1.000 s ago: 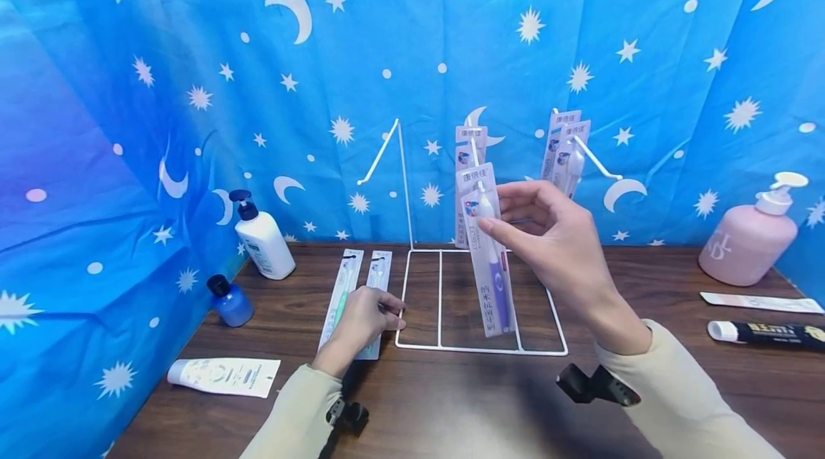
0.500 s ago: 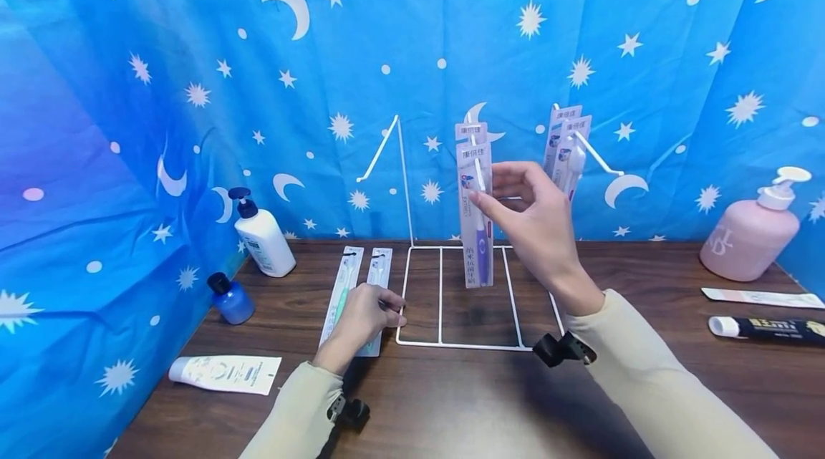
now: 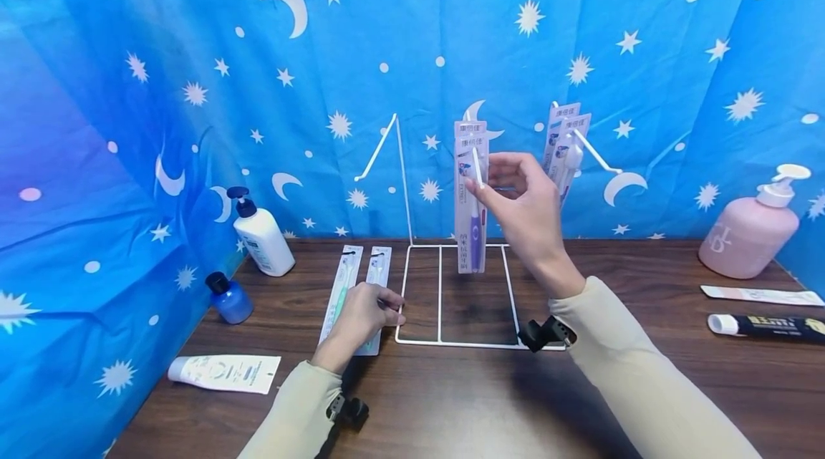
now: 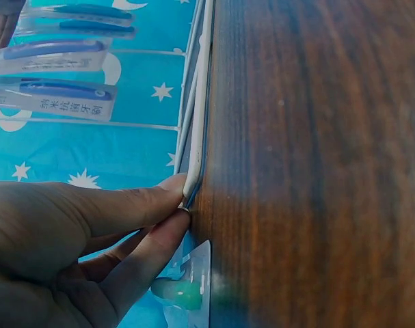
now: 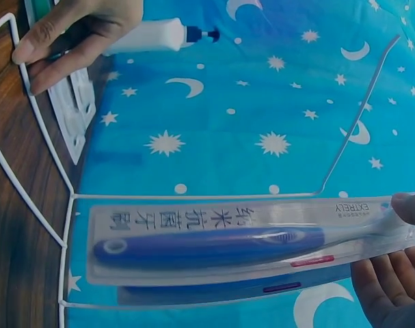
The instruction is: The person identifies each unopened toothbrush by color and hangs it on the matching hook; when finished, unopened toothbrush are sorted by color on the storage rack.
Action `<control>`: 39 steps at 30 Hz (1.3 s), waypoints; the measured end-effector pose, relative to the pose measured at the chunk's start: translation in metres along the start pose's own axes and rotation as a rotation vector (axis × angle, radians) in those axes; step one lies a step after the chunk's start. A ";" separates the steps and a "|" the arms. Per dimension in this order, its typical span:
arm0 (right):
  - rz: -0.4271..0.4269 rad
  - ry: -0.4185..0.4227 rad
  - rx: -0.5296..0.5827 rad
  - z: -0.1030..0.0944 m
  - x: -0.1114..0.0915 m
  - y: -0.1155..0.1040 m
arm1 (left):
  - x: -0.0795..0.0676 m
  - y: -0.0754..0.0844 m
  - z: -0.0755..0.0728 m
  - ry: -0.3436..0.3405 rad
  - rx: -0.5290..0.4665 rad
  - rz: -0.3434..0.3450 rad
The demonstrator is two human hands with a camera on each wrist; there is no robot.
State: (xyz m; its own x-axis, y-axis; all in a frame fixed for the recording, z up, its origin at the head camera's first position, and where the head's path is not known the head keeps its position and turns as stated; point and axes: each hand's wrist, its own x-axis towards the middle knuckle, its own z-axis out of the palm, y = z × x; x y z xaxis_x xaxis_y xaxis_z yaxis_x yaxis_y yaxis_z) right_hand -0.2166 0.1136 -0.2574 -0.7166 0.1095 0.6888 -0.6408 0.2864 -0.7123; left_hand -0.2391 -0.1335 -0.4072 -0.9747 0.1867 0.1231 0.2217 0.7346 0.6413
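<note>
My right hand (image 3: 531,212) pinches a packaged purple toothbrush (image 3: 473,240) by its edge, thumb in front and fingers behind. The pack's top overlaps the middle hook of the white wire rack (image 3: 440,294). Another toothbrush pack (image 3: 470,127) hangs right behind it, mostly hidden. Two more packs (image 3: 559,151) hang on the right hook, while the left hook (image 3: 377,147) is bare. Low at the left front, my left hand (image 4: 77,239) pinches the rack's base wire (image 4: 197,130) between thumb and finger. Two packs with green toothbrushes (image 3: 341,287) lie beside that hand on the table.
At the left stand a white pump bottle (image 3: 266,240) and a small blue bottle (image 3: 230,300), with a white tube (image 3: 225,374) lying nearer. To the right are a pink pump bottle (image 3: 748,237), a flat slim packet (image 3: 760,297) and a black tube (image 3: 767,325). A blue curtain (image 3: 361,29) hangs behind.
My right hand has carried the purple toothbrush pack back and slightly left, onto the middle hook and close against the pack behind. My left hand has kept its place on the rack.
</note>
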 end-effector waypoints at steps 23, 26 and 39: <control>0.013 0.027 -0.075 0.009 0.014 0.032 | 0.000 0.001 -0.002 -0.010 -0.002 -0.036; 0.005 0.009 -0.091 0.005 0.014 0.043 | 0.000 0.001 -0.001 -0.006 -0.003 -0.028; -0.040 -0.057 -0.230 -0.027 -0.015 0.036 | 0.001 0.004 -0.004 -0.008 0.001 -0.038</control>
State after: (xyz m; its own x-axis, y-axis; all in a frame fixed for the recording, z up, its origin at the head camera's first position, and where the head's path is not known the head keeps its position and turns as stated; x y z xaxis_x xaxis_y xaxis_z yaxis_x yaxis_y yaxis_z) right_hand -0.2219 0.1480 -0.2900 -0.7104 0.0416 0.7026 -0.5942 0.4997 -0.6303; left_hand -0.2395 -0.1327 -0.4014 -0.9822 0.1636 0.0924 0.1842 0.7417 0.6449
